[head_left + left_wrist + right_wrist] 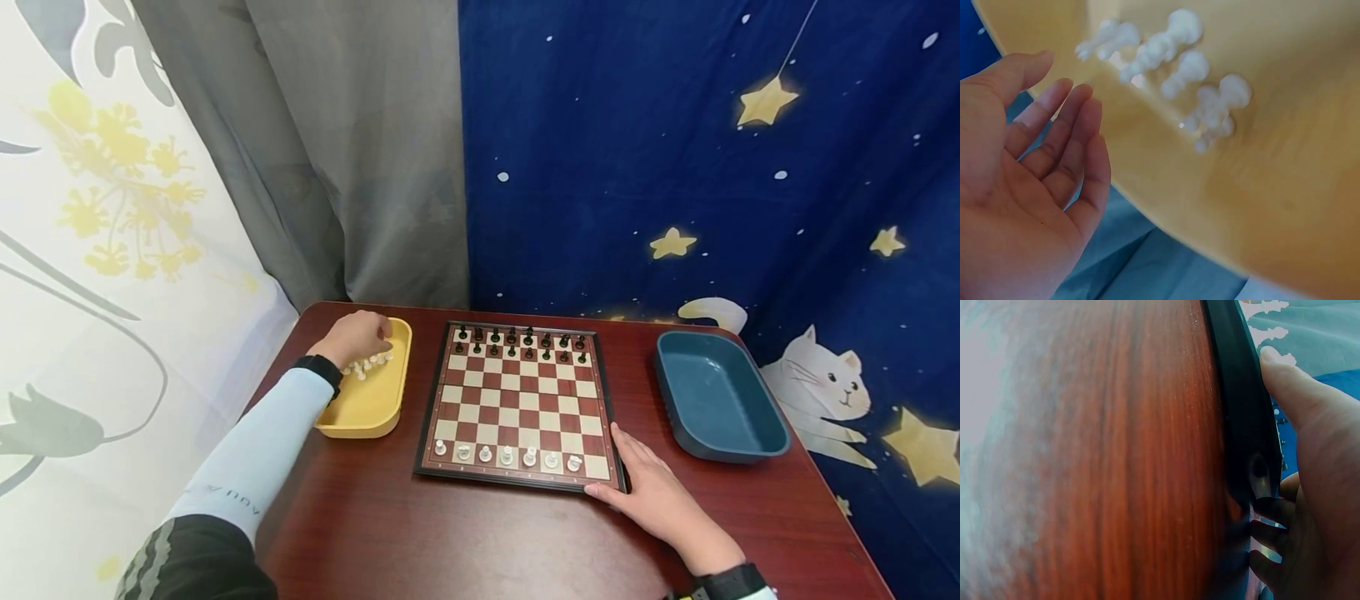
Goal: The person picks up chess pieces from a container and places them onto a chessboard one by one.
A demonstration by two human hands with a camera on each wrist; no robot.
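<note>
My left hand (358, 335) reaches into a yellow tray (367, 408) at the table's left, just over a few loose white chess pieces (367, 364). The left wrist view shows that hand (1054, 144) with palm up, fingers relaxed and holding nothing, beside the white pieces (1210, 106) on the tray floor (1241, 206). A chessboard (517, 400) lies mid-table, with black pieces (521, 342) on its far two rows and white pieces (506, 455) along its near row. My right hand (648, 487) rests at the board's near right corner, thumb along the black frame (1238, 412).
An empty dark blue tray (716, 400) stands right of the board. The red-brown table (480, 542) is bare in front of the board. Curtains hang close behind and to the left, at the table's edges.
</note>
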